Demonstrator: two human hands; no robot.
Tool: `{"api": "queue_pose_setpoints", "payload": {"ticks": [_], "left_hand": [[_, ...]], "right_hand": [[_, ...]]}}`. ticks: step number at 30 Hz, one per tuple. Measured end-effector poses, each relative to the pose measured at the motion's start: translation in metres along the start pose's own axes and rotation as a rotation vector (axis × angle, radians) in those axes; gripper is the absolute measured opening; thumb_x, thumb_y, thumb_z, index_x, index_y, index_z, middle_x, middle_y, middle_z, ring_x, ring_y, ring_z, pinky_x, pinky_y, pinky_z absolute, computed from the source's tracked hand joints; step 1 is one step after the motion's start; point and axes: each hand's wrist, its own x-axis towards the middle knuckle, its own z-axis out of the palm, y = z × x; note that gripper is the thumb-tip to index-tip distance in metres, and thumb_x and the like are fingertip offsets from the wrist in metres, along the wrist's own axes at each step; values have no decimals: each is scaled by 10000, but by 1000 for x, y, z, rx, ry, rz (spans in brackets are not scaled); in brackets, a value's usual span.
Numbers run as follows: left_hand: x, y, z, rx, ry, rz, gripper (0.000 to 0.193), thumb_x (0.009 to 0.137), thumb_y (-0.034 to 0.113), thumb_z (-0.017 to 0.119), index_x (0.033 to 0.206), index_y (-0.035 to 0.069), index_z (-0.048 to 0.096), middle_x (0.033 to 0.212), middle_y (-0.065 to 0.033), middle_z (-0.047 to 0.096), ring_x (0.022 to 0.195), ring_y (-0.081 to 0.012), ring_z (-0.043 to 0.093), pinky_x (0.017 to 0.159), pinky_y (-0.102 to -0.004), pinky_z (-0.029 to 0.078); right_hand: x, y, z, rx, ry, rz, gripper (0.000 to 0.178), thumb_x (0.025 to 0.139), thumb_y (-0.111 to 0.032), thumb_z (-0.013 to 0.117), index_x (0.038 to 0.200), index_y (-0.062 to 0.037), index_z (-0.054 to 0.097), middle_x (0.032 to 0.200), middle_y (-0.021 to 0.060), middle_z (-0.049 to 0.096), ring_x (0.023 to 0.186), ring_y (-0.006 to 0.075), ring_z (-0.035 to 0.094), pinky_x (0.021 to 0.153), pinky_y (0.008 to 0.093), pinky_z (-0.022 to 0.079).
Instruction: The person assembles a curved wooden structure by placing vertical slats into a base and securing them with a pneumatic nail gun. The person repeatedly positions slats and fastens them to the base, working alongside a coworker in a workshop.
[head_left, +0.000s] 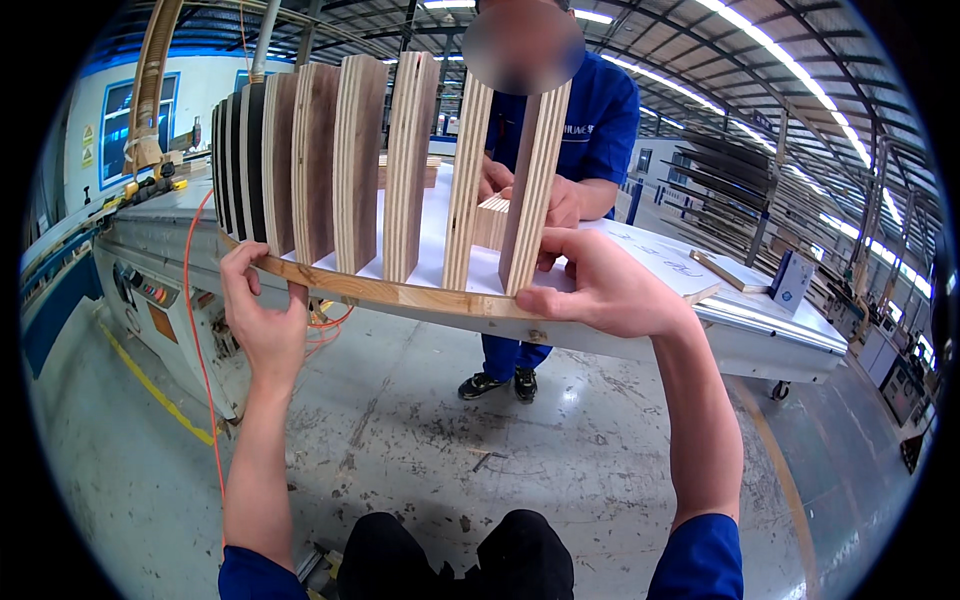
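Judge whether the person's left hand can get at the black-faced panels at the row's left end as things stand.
Likely yes: the left hand is at the curved wooden edge just below the black-faced panels, and nothing visible blocks the way up.

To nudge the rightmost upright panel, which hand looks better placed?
Probably the right hand: it is at the foot of the rightmost panel, thumb by the board edge. The left hand is farther off, at that edge near the dark panels.
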Motion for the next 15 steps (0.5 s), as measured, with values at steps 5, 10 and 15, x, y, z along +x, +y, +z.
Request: {"api": "queue_pose_setpoints", "payload": {"ticks": [5,10,15], "left_hand": [[0,0,0,-2,-1,6,494,727,-77,729,1167,46,544,1141,-48,565,785,-159,416,764,-281,399],[1,2,1,0,15,11,502,694,-87,721,1147,45,548,1107,-54,570,774,-177,415,756,-302,410],[0,0,0,13,-3,19,491,732,-75,730,1170,46,544,1134,-51,561,785,-162,415,765,-287,400]], "right_hand": [[0,-2,0,-20,-2,12,466,863,-383,721,1011,56,666,908,117,662,878,181,606,834,315,493],[-1,-7,-1,-37,-11,47,470,862,-383,720,1016,58,667,911,121,669,873,181,612,831,311,497],[0,1,0,-27,1,14,475,858,-381,722,1026,60,668,914,124,673,874,177,616,832,308,499]]}}
